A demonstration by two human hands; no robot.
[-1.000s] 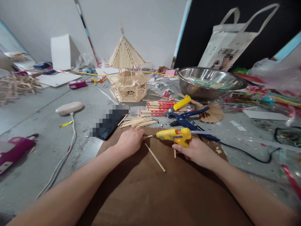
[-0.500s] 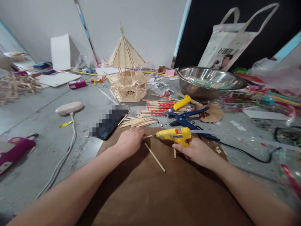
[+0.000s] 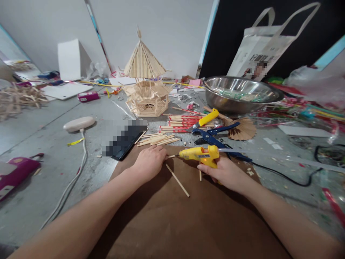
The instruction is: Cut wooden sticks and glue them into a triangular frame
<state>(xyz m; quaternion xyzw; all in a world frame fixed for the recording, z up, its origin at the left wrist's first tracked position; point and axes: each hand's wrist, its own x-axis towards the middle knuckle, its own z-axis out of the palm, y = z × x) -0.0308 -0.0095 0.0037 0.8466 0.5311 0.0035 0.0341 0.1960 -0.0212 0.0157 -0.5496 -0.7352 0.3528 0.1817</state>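
Observation:
My right hand (image 3: 225,173) is closed round the handle of a yellow hot glue gun (image 3: 199,154), with a long clear glue stick (image 3: 258,156) running out of its back. The gun's nozzle points left and touches or nearly touches a short wooden stick (image 3: 170,157) held in the closed fingers of my left hand (image 3: 152,162). Most of that stick is hidden by the hand. On the brown sheet (image 3: 161,223) below lies a loose wooden stick (image 3: 178,181), slanting down to the right. A second stick end (image 3: 200,175) shows beside my right hand.
Beyond my hands lie cut sticks (image 3: 157,139), red-wrapped chopsticks (image 3: 180,123), a yellow-handled knife (image 3: 207,118) and blue cutters (image 3: 208,136). Behind stands a stick pavilion (image 3: 145,68). A steel bowl (image 3: 242,104) is at right; a dark phone (image 3: 126,141) and white corded device (image 3: 79,124) are left.

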